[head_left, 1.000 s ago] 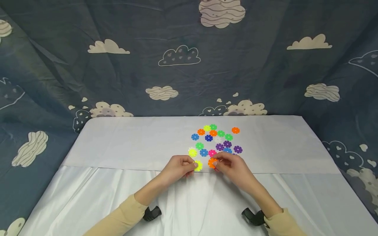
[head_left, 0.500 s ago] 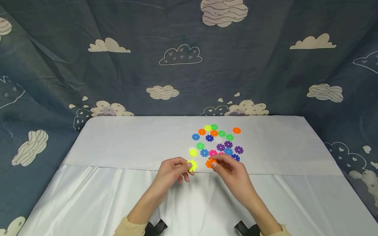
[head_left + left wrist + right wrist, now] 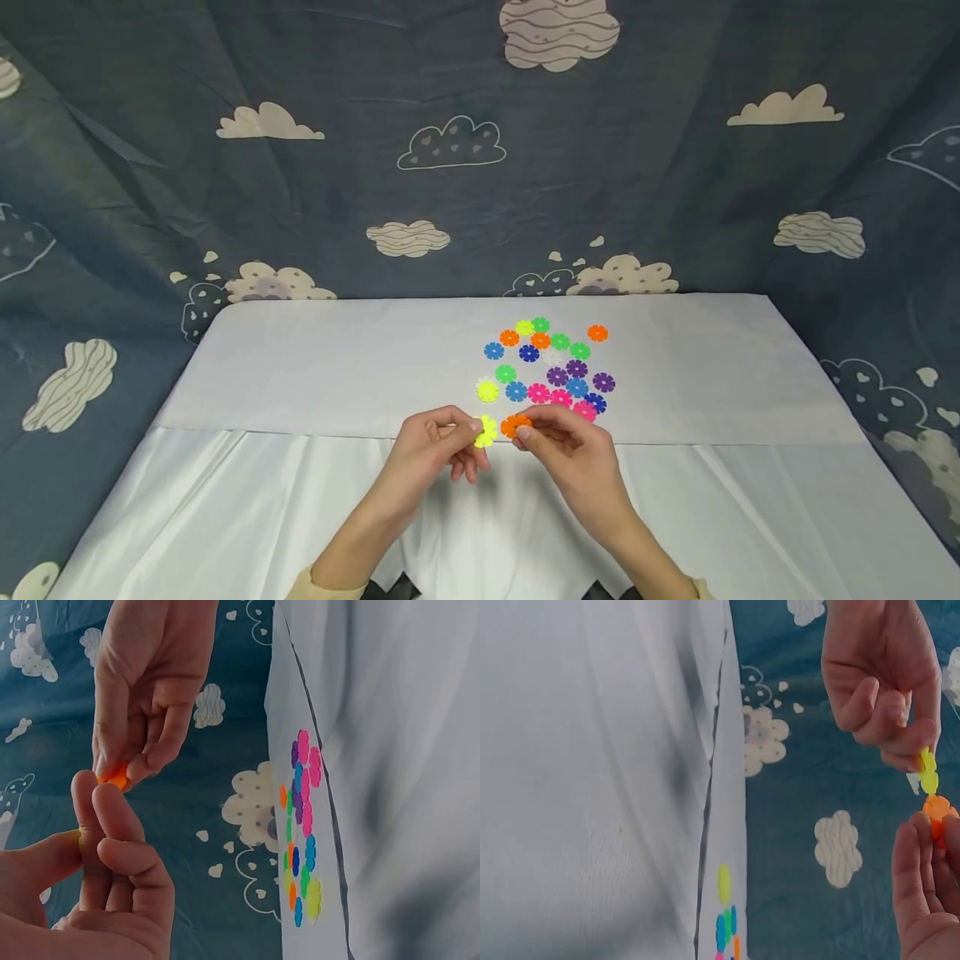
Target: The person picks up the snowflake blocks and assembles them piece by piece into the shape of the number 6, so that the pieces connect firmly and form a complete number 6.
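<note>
My left hand [image 3: 438, 446] pinches a yellow notched disc [image 3: 486, 431], shaped like a small flower, between thumb and fingers. Close on its right, my right hand [image 3: 570, 454] pinches an orange notched disc [image 3: 515, 426] the same way. Both discs are held up over the table's front part. In the right wrist view the yellow disc [image 3: 928, 772] stands just above the orange disc [image 3: 938, 810], their edges very near; whether they touch I cannot tell. Fingers cover most of the orange disc [image 3: 115, 778] in the left wrist view.
Beyond my hands, several loose discs lie on the white tabletop, among them a pink disc [image 3: 538, 392], a purple disc [image 3: 603, 382] and a blue disc [image 3: 516, 391]. A dark cloud-patterned curtain [image 3: 330, 200] hangs behind the white table [image 3: 337, 358].
Both hands have drawn back toward the person. The right hand has moved left with the orange disc, bringing it closer to the yellow one. Pink discs once hidden by the right hand now show.
</note>
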A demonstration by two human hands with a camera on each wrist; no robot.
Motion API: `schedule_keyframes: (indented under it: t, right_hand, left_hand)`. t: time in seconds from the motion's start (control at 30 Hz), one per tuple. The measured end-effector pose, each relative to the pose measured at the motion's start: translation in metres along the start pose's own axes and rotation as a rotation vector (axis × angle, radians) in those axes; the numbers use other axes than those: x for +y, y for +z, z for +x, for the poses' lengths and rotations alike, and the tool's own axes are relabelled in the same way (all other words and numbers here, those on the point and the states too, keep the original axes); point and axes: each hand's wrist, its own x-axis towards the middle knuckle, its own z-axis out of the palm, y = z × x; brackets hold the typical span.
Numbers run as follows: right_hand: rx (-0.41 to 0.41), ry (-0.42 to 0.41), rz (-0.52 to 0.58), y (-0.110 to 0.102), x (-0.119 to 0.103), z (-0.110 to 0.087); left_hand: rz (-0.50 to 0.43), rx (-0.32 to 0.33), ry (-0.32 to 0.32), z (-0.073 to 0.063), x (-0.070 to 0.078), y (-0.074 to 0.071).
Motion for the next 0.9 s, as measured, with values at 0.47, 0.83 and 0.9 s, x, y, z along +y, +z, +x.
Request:
schedule_keyframes:
  t: [0.47,0.83,0.9]
  right_hand:
    - [-0.001,-0.193,-0.184,0.007,0.003,-0.004]
    - [-0.027,-0.196,-0.177,0.005,0.008,-0.001]
    - [-0.041,-0.166,-0.14,0.003,0.009,-0.001]
  left_hand:
    - [-0.113,-0.039,-0.042,-0.003,-0.005,0.008]
    - [-0.097,-0.085,-0.017,-0.002,-0.006,0.01]
    - [-0.078,-0.12,-0.03,-0.001,-0.006,0.009]
